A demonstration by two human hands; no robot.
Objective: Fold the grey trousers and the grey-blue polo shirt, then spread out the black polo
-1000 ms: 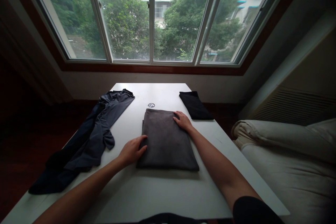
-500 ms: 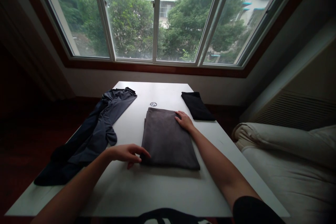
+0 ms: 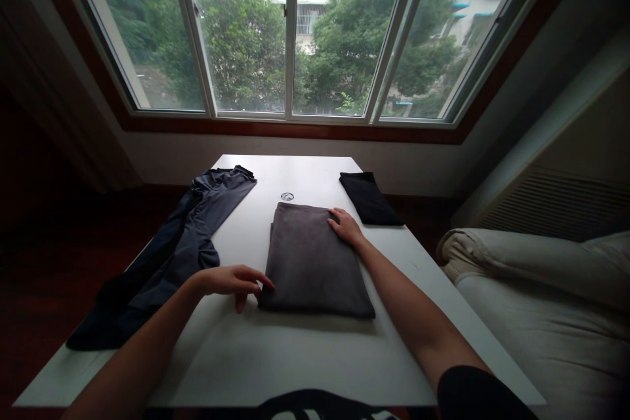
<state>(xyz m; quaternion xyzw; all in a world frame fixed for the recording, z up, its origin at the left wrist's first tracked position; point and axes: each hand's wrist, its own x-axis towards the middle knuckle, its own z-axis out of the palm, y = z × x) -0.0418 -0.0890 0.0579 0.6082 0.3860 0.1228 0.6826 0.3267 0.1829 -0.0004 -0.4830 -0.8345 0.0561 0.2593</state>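
Observation:
A dark grey cloth (image 3: 315,262), folded into a flat rectangle, lies in the middle of the white table (image 3: 275,367). What garment it is I cannot tell. My right hand (image 3: 346,226) rests flat on its far right edge, fingers stretched out. Beside its near left corner is my left hand (image 3: 241,281), fingers loosely apart and the index fingertip at the cloth's edge. Neither hand grips anything.
Rumpled dark blue-grey trousers (image 3: 189,230) lie along the table's left side and reach over its edge. A folded black cloth (image 3: 370,199) sits at the far right. A small round emblem (image 3: 287,196) shows beyond the grey cloth. A beige sofa (image 3: 536,275) stands right of the table.
My left hand has drawn slightly left and up from the cloth's near left corner, which now shows more. My right hand has stayed in place.

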